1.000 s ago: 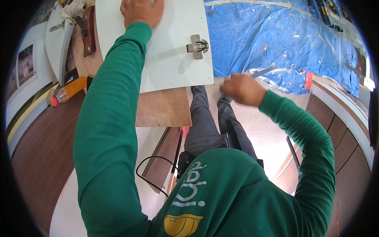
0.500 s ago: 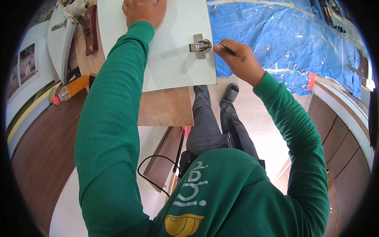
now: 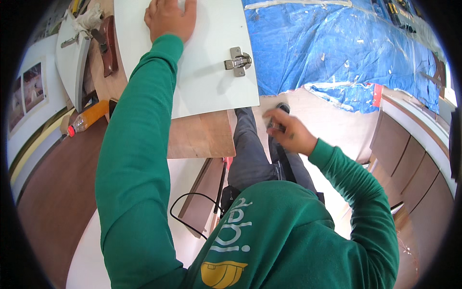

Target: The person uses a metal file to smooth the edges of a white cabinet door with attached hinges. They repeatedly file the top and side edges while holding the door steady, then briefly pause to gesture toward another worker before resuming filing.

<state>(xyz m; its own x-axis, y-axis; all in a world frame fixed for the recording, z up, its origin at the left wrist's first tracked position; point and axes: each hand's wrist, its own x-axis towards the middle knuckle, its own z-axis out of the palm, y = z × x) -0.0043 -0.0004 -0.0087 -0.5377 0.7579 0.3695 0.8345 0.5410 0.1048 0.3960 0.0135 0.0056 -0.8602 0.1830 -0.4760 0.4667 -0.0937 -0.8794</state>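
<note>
A white cabinet door panel [image 3: 207, 91] lies on a wooden work surface [image 3: 202, 135]. Near its right edge is a metal cup hinge [image 3: 237, 61] with mounting wings. My left hand [image 3: 172, 20] rests palm down on the panel, fingers spread, beyond the hinge and to its left. Off the panel's near right corner, my right hand [image 3: 294, 135] hangs in the air over my leg. Its fingers are curled and somewhat blurred around a slim dark tool, mostly hidden, whose exact kind I cannot make out.
A brown-handled tool [image 3: 109, 45] and an orange bottle with a red cap [image 3: 89, 118] are at the left. Blue plastic sheeting [image 3: 317, 53] spreads at the far right. Brown panels [image 3: 409, 159] stand at the right, and a black cable [image 3: 185, 195] loops below the work surface.
My right hand has pulled away from the panel edge beside the hinge, moving nearer my body. My left hand stays on the panel; the view has shifted slightly.
</note>
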